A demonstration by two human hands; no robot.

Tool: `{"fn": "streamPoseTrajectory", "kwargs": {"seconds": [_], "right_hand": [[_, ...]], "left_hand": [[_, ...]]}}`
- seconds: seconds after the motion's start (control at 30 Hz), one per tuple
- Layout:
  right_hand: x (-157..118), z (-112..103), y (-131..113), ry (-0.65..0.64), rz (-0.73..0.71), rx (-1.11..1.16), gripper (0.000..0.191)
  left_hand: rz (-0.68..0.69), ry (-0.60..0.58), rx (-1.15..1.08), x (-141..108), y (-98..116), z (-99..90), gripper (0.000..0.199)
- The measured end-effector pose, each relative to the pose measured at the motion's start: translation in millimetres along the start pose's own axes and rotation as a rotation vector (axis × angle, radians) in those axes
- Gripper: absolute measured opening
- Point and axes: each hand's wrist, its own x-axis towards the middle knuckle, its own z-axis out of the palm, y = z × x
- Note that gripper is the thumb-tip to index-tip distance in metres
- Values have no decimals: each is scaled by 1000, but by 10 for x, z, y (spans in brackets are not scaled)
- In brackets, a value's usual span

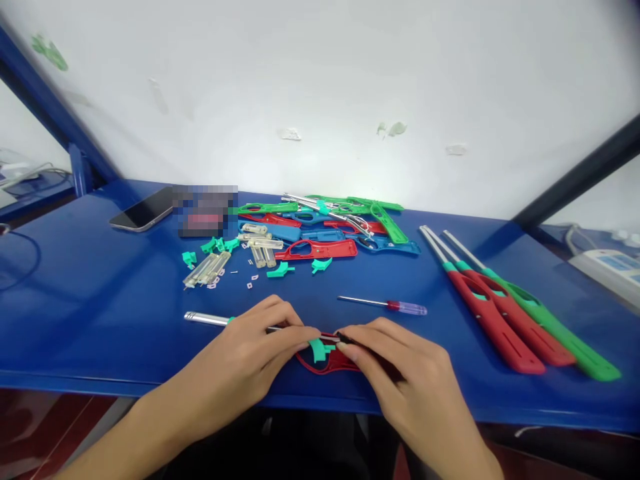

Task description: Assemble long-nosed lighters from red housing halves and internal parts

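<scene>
Red handle shell lies on the surface near its front edge, between our hands, the metal tube reaching out to the left. Our left hand is curled nearly closed over its front, fingertips beside the teal trigger; we cannot tell what, if anything, it grips. Our right hand pinches a small dark part between thumb and fingertips above the shell.

Handling, judged: shell light, stiff plastic, probably smooth, best steadied by its rim; dark part small and easily dropped, best pinched at its sides; tube slick, likely firmer to hold.

Obscured: shell's rear under the right hand, tube's middle behind the left; dark part's shape unclear.
</scene>
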Motion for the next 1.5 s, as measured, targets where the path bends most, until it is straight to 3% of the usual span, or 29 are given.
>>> {"fn": "streamPoseTrajectory", "kwargs": {"seconds": [0.27,0.43,0.77,0.93,1.17,1.37,1.5], "right_hand": [[-23,14,40,79,-14,-14,17],[-36,20,7,57,-48,-50,8],[-26,29,9,61,-96,-99,10],[-31,32,7,64,-40,-70,10],[-36,16,-1,69,-49,-54,9],[-47,24,13,33,-43,-80,3],[-67,26,25,11,-14,-102,14]], "left_hand": [[6,7,11,8,-4,-4,29],[2,31,-7,32,9,-17,27],[5,33,1,26,6,-5,27],[-10,94,21,19,5,12,26],[-56,78,9,-4,25,7,29],[30,76,11,22,32,-13,30],[72,71,25,38,36,-24,28]]}}
